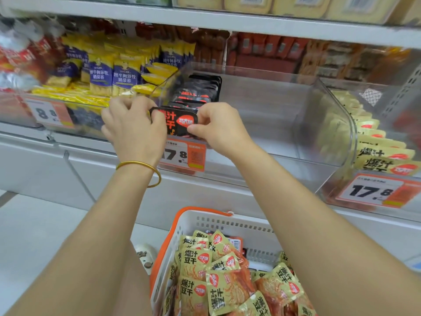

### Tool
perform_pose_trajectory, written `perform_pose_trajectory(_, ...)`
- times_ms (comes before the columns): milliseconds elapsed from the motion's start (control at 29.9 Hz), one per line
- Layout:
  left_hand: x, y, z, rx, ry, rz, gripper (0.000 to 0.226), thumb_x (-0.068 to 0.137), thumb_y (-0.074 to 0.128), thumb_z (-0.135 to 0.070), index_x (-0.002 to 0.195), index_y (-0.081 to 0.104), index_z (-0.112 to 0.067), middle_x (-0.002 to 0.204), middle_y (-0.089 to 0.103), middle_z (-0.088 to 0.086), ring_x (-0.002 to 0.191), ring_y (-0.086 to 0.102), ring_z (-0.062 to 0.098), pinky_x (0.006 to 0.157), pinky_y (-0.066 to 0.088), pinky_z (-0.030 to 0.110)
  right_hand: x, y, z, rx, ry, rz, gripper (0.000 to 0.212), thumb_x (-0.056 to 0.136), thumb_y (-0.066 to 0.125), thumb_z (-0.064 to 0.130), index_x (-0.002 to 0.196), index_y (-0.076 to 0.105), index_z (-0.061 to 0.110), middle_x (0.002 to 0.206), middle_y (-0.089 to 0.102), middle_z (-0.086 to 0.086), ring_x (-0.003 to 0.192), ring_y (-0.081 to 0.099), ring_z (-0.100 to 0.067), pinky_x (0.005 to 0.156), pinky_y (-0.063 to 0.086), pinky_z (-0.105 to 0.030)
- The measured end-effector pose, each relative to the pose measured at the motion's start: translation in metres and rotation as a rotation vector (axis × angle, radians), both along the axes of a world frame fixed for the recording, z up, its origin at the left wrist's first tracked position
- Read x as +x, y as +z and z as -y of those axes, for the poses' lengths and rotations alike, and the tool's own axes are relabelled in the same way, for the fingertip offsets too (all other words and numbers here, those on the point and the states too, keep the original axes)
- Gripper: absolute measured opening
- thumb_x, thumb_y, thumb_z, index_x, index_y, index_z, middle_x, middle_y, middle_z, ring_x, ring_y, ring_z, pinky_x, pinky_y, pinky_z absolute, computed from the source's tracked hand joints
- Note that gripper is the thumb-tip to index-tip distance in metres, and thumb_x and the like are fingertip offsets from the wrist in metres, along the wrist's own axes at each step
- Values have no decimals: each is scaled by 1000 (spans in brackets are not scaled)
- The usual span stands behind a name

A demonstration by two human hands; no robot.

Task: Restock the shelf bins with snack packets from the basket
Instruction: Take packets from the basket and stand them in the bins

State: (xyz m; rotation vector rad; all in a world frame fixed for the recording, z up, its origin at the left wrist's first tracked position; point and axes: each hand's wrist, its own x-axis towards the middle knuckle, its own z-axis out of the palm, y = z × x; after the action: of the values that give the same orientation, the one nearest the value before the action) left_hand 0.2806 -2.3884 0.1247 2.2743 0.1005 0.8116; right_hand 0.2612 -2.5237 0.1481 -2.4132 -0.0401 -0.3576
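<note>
A black snack packet (176, 120) with red and white print stands at the front left of a clear plastic shelf bin (284, 124). My left hand (133, 126) pinches its left edge and my right hand (218, 126) pinches its right edge. Behind it, a row of black packets (198, 92) stands along the bin's left side; the rest of the bin looks bare. Below, a white basket with an orange handle (200, 215) holds several gold and orange snack packets (225, 277).
To the left is a bin of yellow and blue packets (109, 71). A bin to the right holds pale yellow packets (378, 151). Orange price tags (184, 156) hang on the bin fronts. An upper shelf edge (205, 18) overhangs. A shoe (145, 256) stands on the floor beside the basket.
</note>
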Motion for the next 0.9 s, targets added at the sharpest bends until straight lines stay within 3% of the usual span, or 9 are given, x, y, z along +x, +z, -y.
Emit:
perform_pose_trajectory(134, 0, -3, 10, 63, -81, 33, 28, 91, 49, -38, 112, 61, -26, 131, 44, 4, 126, 33, 28, 101, 25, 42, 2, 0, 2, -56, -13, -32, 41, 84, 70, 26, 55, 42, 18, 58, 51, 3, 65, 60, -23, 72, 55, -40)
perform_pose_trajectory(301, -1, -7, 18, 69, -97, -80, 33, 94, 43, -35, 123, 60, -32, 152, 27, 1, 140, 16, 24, 110, 14, 47, -1, 3, 5, -56, 39, -135, 37, 85, 69, 25, 55, 50, 18, 57, 55, 2, 62, 58, -17, 72, 54, -38)
perform_pose_trajectory(434, -3, -8, 18, 53, -89, -100, 38, 95, 41, -34, 131, 54, -33, 156, 19, 2, 143, 11, 23, 112, 10, 48, -5, 9, 16, 104, 45, -275, 14, 88, 56, 5, 84, 69, 4, 92, 71, -12, 87, 70, -27, 77, 58, -40)
perform_pose_trajectory(501, -4, -9, 19, 131, -94, 9, 40, 95, 40, -30, 133, 52, -28, 157, 19, 5, 144, 11, 24, 113, 8, 49, -2, 6, 17, 86, -12, -294, 22, 89, 46, 0, 99, 65, -4, 104, 68, -19, 91, 69, -34, 80, 57, -46)
perform_pose_trajectory(568, -7, -9, 23, 298, -180, 124, 44, 94, 35, -27, 135, 50, -23, 156, 24, 6, 145, 13, 23, 114, 6, 48, -2, 5, 12, 23, 29, -374, 25, 93, 39, 5, 105, 60, -1, 107, 67, -17, 92, 68, -32, 83, 56, -47)
perform_pose_trajectory(634, -9, -9, 28, 424, -296, 117, 53, 91, 27, -28, 140, 44, -18, 154, 27, 6, 145, 15, 21, 117, 3, 46, -1, 5, 6, -12, 111, -445, 25, 99, 34, 13, 106, 56, 2, 105, 68, -16, 91, 69, -29, 83, 55, -46)
perform_pose_trajectory(735, -8, -11, 26, 480, -336, 49, 62, 87, 19, -28, 144, 36, -13, 154, 27, 6, 145, 16, 19, 117, 2, 39, 0, 5, 2, -65, 155, -447, 23, 101, 31, 16, 102, 52, 4, 105, 68, -17, 92, 68, -30, 83, 55, -47)
perform_pose_trajectory(902, -4, -11, 24, 464, -350, 63, 59, 87, 22, -25, 140, 43, -9, 148, 39, 8, 142, 26, 21, 117, 8, 38, 5, -3, 3, -40, 101, -407, 21, 98, 34, 14, 94, 54, 8, 98, 68, -13, 88, 68, -30, 79, 56, -45)
